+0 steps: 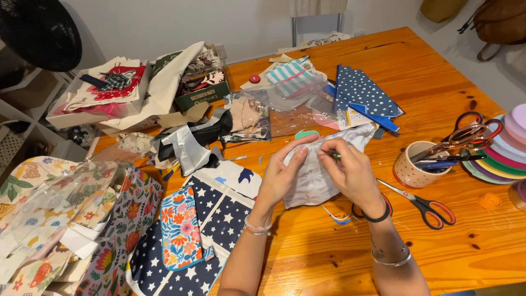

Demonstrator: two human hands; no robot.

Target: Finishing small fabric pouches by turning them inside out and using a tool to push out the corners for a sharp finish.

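White fabric piece (pixel 313 181) sits between both hands — left hand (pixel 282 176) grips its 9 o'clock edge, right hand (pixel 350 174) pinches a small green tool (pixel 335 156) at its 12 o'clock edge.

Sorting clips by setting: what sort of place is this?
Likely a home sewing or craft table: patterned fabric pieces, a cup of scissors and ribbon rolls surround hands working pale cloth.

A soft, crumpled piece of pale white cloth with a faint pattern (pixel 312 178) is held up just left of the red-handled scissors (pixel 424 204). A small green thing (pixel 335 156) pokes out at its top.
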